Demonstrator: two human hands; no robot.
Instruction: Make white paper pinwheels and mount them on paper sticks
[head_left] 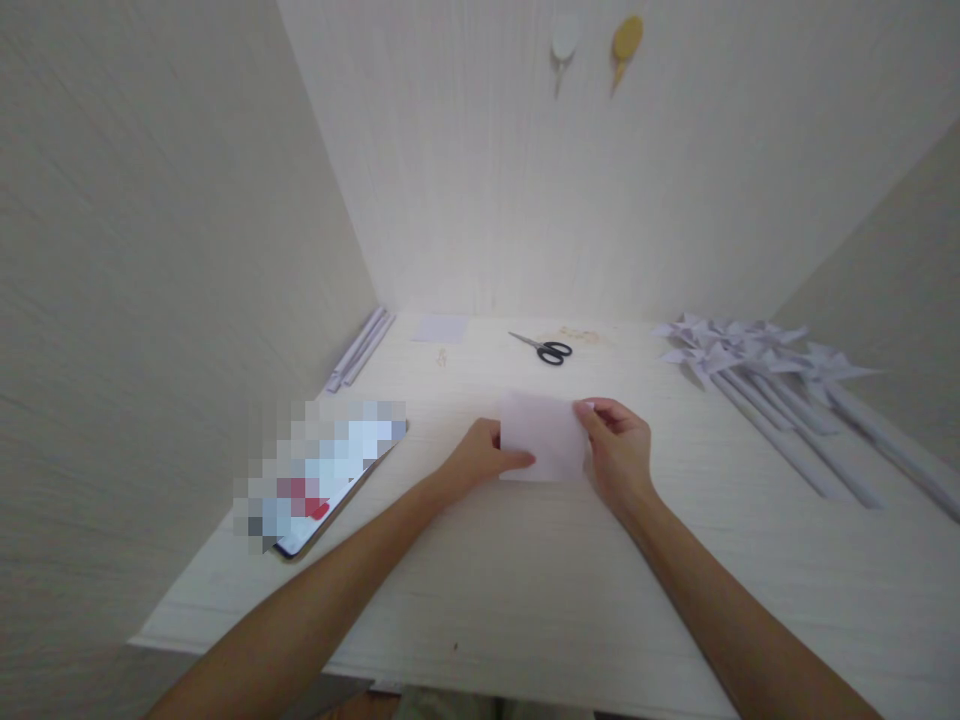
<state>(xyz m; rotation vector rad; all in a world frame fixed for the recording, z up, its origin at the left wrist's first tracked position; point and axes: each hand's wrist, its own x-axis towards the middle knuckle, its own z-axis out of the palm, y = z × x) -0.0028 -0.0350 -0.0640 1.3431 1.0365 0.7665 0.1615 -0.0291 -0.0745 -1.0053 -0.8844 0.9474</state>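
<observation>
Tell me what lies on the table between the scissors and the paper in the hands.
Nothing: in the head view, the table is bare between the scissors and the white paper sheet that the left hand and right hand hold.

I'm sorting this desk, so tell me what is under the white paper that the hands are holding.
Under the white paper shows only the table; left hand and right hand grip its sides. The patch directly beneath is covered.

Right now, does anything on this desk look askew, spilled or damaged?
Nothing stands out. Both hands, left hand and right hand, hold a white paper sheet over the table. Scissors lie flat; paper pinwheels lie grouped at right.
</observation>
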